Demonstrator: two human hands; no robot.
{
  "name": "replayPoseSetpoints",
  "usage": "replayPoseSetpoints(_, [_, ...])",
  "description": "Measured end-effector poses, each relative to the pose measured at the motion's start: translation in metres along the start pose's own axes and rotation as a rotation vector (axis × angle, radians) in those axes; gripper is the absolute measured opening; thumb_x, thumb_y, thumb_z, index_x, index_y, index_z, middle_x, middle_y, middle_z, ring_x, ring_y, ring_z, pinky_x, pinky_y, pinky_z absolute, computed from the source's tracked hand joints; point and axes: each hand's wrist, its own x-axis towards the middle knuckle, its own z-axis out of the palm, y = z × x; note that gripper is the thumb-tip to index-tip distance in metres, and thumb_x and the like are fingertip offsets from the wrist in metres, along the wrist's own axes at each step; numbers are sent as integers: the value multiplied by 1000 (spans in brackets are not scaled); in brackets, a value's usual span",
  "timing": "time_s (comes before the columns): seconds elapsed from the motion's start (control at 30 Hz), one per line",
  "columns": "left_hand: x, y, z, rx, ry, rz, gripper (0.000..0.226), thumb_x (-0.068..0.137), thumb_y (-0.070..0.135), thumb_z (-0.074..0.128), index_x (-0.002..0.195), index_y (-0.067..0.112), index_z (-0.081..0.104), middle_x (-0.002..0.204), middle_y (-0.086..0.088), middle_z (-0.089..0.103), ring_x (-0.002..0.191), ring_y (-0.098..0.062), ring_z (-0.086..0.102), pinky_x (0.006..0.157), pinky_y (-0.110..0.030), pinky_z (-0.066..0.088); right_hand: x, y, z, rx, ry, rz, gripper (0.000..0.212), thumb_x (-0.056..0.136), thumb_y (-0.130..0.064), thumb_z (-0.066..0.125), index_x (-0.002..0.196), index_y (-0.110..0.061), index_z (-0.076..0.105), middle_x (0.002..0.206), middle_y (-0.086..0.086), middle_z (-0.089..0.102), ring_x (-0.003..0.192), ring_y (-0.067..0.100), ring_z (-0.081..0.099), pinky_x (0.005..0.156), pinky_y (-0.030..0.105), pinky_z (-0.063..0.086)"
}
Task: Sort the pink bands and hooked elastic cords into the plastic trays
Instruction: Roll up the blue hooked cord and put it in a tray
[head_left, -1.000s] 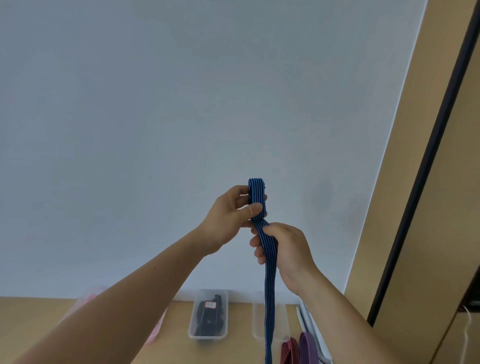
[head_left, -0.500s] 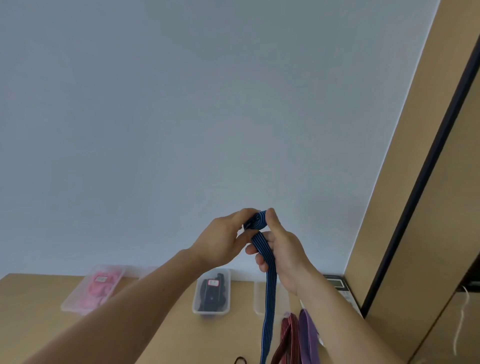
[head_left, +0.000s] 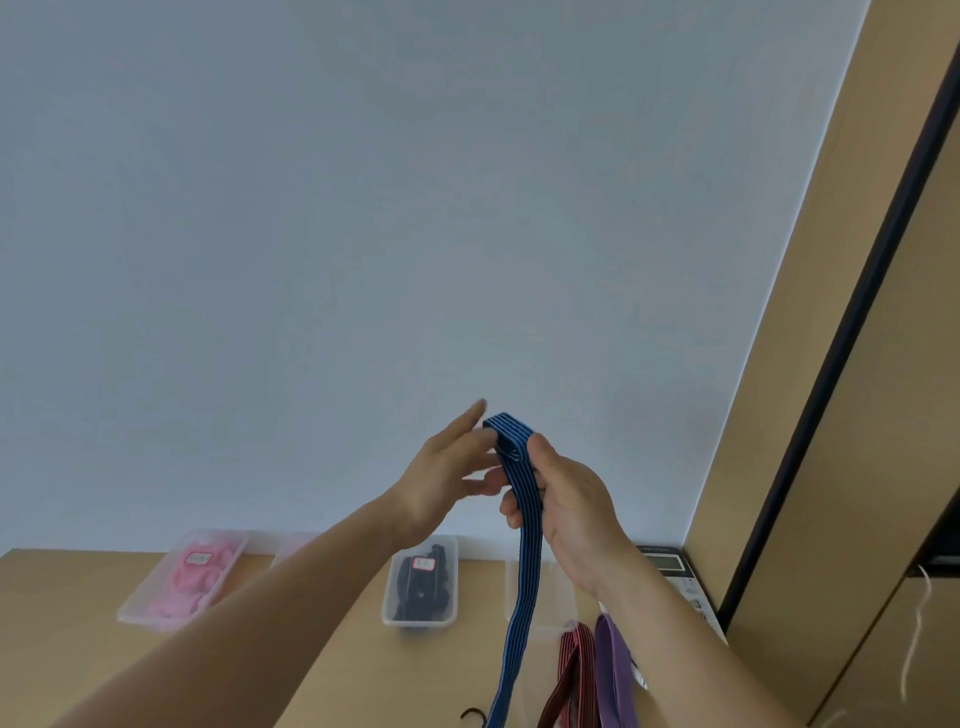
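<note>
Right hand (head_left: 566, 501): clamped round the blue striped cord (head_left: 521, 571) just under its folded top, to stop the fold springing open.
Left hand (head_left: 452, 467): fingers straight and apart, flat against the fold opposite the right hand; judged to be steadying the loop for the next wrap.
Cord tail: hangs straight below the right hand to the table (head_left: 311, 675); held high, probably so the slack runs free.
Clear tray (head_left: 558, 603): below the right hand, behind the tail; probable destination.
Black-cord tray (head_left: 421, 621): below the left hand.
Pink-band tray (head_left: 140, 618): well left of the left hand.
Red cord (head_left: 574, 670), purple band (head_left: 615, 670): below the right wrist, unsorted.
</note>
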Motion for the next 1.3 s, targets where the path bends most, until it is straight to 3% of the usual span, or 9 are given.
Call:
replayPoseSetpoints(0.07, [-1,4,5,-71,-54,-78,41,100,43,43,107,9,64,86,-17,62,77,-29,61,86,-48,51,-3,2,2,-31,-14,-35,42,91,-52,55,99,-15,74,78,14,66,68,20,57,67,32,49])
replayPoseSetpoints(0.13, [-4,6,9,-101,-97,-76,47,101,44,43,94,2,63,79,-22,55,71,-33,53,81,-46,49,-5,5,2,-91,-35,-66,29,93,-41,56,105,-21,73,75,6,64,68,17,57,68,30,49])
replayPoseSetpoints(0.33, [0,4,9,-141,0,-62,29,96,35,59,102,8,53,90,-22,58,81,-39,52,102,-62,43,-7,5,-3,-223,15,-114,26,102,-26,51,96,-37,74,63,4,63,59,15,59,57,26,50])
replayPoseSetpoints(0.47, [2,-1,14,-197,90,-74,37,92,36,65,111,6,54,108,-10,73,103,-28,68,95,-44,54,-8,10,-3,-255,54,-112,31,102,-36,48,82,-29,71,59,6,63,56,17,58,55,27,50])
replayPoseSetpoints(0.67, [1,-1,13,-273,28,-49,23,99,21,52,112,2,53,113,-17,71,87,-28,71,87,-43,56,-7,12,-6,-258,107,-83,30,101,-35,51,89,-16,71,69,7,72,54,17,62,52,27,51])
replayPoseSetpoints(0.83, [6,1,11,-74,112,93,27,96,12,60,120,6,51,104,-11,74,95,-34,70,81,-38,59,-5,13,-6,-284,194,27,40,98,-42,53,83,-10,71,63,7,70,45,18,54,45,29,44])
replayPoseSetpoints(1.0, [9,-10,7,329,105,217,29,95,13,61,122,13,50,104,-4,72,90,-17,71,80,-28,58,-3,6,-6,-220,220,172,54,93,-54,54,68,-11,73,59,9,66,43,18,52,42,26,42])
replayPoseSetpoints(1.13, [5,-22,7,626,137,425,26,95,11,61,120,15,55,103,2,68,94,-9,66,81,-18,54,0,5,-8,-99,201,232,71,89,-69,47,76,-4,73,63,13,67,44,19,51,42,24,40])
replayPoseSetpoints(1.3, [5,-26,-2,877,88,584,37,97,11,57,134,15,54,117,2,67,97,-12,64,84,-25,54,1,8,-8,-61,152,196,90,52,-94,53,74,-10,76,65,12,67,46,18,49,43,24,39])
